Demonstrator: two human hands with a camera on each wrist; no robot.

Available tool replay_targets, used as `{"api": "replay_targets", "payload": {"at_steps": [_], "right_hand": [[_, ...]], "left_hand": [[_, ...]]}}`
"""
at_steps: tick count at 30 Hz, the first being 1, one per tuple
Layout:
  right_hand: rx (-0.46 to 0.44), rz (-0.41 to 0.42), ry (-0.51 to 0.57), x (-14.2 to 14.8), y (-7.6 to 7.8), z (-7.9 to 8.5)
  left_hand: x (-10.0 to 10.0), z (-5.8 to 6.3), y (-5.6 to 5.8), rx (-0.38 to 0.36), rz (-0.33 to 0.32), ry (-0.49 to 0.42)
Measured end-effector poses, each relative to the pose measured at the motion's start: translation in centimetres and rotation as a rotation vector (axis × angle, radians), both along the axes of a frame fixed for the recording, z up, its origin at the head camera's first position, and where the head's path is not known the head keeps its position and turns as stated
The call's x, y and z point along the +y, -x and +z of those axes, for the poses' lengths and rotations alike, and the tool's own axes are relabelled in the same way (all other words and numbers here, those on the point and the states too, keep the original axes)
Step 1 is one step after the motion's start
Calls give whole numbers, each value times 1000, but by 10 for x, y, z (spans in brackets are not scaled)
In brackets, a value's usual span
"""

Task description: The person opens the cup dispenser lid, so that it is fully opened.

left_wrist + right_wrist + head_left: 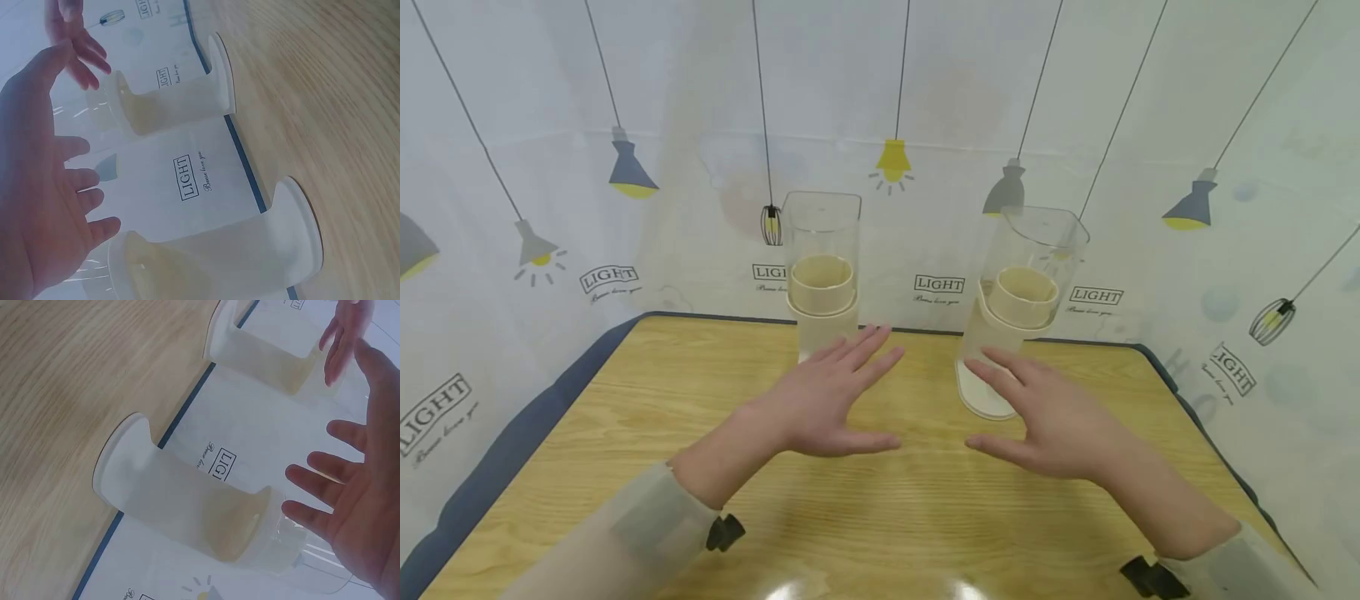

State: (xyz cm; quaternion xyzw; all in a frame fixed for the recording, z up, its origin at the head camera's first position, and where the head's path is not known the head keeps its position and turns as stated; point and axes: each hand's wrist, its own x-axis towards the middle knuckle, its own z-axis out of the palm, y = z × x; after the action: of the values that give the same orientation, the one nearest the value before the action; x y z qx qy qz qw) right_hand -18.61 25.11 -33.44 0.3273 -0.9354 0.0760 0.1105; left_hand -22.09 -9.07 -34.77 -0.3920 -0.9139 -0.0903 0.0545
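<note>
Beyond the left hand [823,407], a cream holder [823,327] is seen; beyond the right hand [1062,418], a second holder [991,336]. Both hands are spread.

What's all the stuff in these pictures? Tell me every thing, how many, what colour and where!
Stands: 2, cream, side by side toward the table's back edge
Clear tops: 2, see-through, one on each stand
Cup-like parts: 2, cream, low in the clear tops
Table: 1, yellowish wood, under the stands
Border: 1, dark blue, along the table's back and sides
Backdrop: 1, whitish, behind the table
Printed lamps: several, yellow, blue, grey and black, on the backdrop
LIGHT labels: several, black, on the backdrop
Sleeves: 2, pale grey, on the arms
Left grip: 1, bare, before the left stand
Right grip: 1, bare, before the right stand
</note>
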Motion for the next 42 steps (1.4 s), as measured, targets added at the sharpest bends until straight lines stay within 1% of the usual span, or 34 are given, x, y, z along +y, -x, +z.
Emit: {"api": "replay_targets", "payload": {"at_steps": [5,8,10,12,16,18,23,28,32,35,42], "right_hand": [[97,-11,69,5,3,5],[177,-10,125,9,5,9],[232,-3,168,12,7,13],[301,8,203,15,9,18],[419,4,239,23,13,28],[443,-9,254,27,14,32],[464,-51,291,35,20,45],[468,-112,330,39,32,59],[414,-176,379,38,41,70],[369,-226,397,36,48,77],[295,-297,368,34,69,86]], "left_hand": [[5,-2,3,59,-62,-124],[10,-2,5,64,-95,-206],[13,-2,6,47,-105,-252],[17,-1,8,14,-105,-289],[27,2,14,-66,-89,-319],[33,5,17,-93,-81,-324],[47,11,27,-118,-81,-350],[61,17,40,-144,-96,-401],[72,19,52,-175,-93,-419],[79,22,61,-187,-81,-414],[93,27,78,-229,-59,-418]]}}
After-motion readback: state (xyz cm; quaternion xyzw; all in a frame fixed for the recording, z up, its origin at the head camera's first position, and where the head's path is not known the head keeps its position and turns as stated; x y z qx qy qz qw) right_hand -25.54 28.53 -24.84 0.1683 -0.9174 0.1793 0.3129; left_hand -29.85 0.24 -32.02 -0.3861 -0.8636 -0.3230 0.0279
